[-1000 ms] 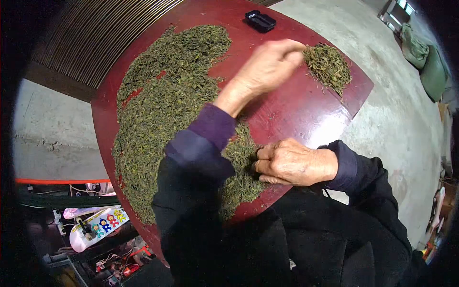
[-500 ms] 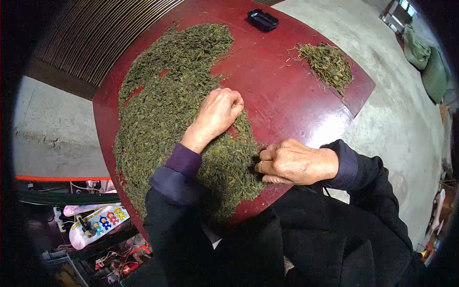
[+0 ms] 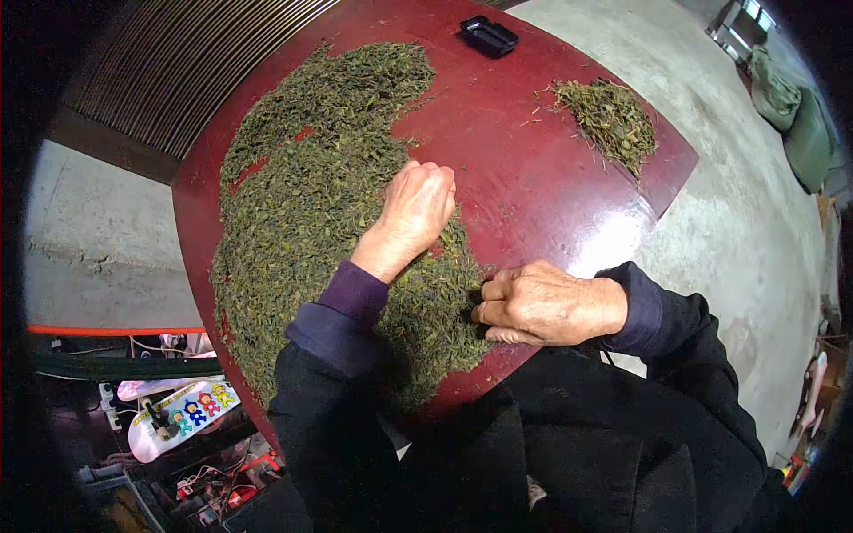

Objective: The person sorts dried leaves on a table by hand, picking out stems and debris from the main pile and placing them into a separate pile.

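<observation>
A wide layer of dried green tea leaves point(image 3: 302, 213) covers the left side of the dark red table point(image 3: 498, 115). Over the right edge of this layer is my left hand point(image 3: 416, 213), closed in a fist with its fingertips turned away from view; whatever it may hold is hidden. My right hand point(image 3: 553, 305) rests at the near right rim of the leaves. Its fingers are curled and pressed together against the leaf edge, and I cannot make out what is between them.
A smaller heap of coarser, yellowish leaves and stems point(image 3: 613, 124) lies near the table's right corner. A black plastic tray point(image 3: 489, 37) sits at the far edge. Left below the table are a skateboard point(image 3: 182, 417) and cables. Green sacks point(image 3: 807, 142) stand on the concrete floor.
My left hand has shifted slightly to the right, still closed, with its wrist turned more upright. My right hand stays almost where it was at the leaf edge.
</observation>
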A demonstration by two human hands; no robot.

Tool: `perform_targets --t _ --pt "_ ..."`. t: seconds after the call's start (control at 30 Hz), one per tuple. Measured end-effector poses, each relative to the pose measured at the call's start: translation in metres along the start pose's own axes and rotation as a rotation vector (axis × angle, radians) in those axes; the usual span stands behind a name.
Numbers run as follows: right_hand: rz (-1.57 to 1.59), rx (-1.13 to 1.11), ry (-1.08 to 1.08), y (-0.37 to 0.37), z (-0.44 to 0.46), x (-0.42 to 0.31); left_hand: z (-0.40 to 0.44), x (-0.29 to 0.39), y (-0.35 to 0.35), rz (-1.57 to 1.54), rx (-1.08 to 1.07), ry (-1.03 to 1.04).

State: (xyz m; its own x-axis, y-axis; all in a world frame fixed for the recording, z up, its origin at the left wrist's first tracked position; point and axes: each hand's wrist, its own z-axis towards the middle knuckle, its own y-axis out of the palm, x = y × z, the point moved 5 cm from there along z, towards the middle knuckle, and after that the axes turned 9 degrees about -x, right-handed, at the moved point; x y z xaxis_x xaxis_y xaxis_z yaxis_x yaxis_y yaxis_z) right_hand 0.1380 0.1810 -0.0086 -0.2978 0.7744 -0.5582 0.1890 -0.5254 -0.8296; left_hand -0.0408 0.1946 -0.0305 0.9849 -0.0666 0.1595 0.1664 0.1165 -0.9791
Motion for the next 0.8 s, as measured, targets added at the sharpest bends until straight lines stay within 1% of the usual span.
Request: perform_targets --t 0.13,0.27,0.37,0.43,0.53,0.6,0.7,0.77,0.8 --pt "0.009 0.003 0.004 0.002 -0.002 0.002 -0.002 -0.002 -0.003 -0.067 0.075 0.023" --pt "0.027 0.021 -0.009 0.001 -0.003 0.002 0.005 -0.008 -0.013 -0.295 -0.066 -0.139" --pt "0.029 0.022 -0.011 0.001 -0.004 0.003 0.024 -0.009 -0.022 -0.323 -0.077 -0.119" --pt "0.029 0.015 -0.019 0.001 -0.003 0.003 0.047 0.0 -0.024 -0.445 -0.06 -0.118" --pt "0.024 0.008 -0.005 0.001 -0.002 0.003 0.074 0.027 -0.026 -0.519 -0.01 -0.12" --pt "0.024 -0.001 0.016 0.002 -0.004 0.003 0.08 0.045 -0.035 -0.7 0.135 0.061" --pt "0.016 -0.013 0.025 0.0 -0.008 0.003 0.064 0.032 -0.059 -0.721 0.131 0.067" --pt "0.008 -0.024 0.029 -0.003 -0.01 0.004 0.045 0.005 -0.074 -0.597 0.068 -0.012" --pt "0.014 -0.028 0.019 -0.005 -0.011 0.004 0.032 -0.006 -0.084 -0.582 0.072 -0.054"
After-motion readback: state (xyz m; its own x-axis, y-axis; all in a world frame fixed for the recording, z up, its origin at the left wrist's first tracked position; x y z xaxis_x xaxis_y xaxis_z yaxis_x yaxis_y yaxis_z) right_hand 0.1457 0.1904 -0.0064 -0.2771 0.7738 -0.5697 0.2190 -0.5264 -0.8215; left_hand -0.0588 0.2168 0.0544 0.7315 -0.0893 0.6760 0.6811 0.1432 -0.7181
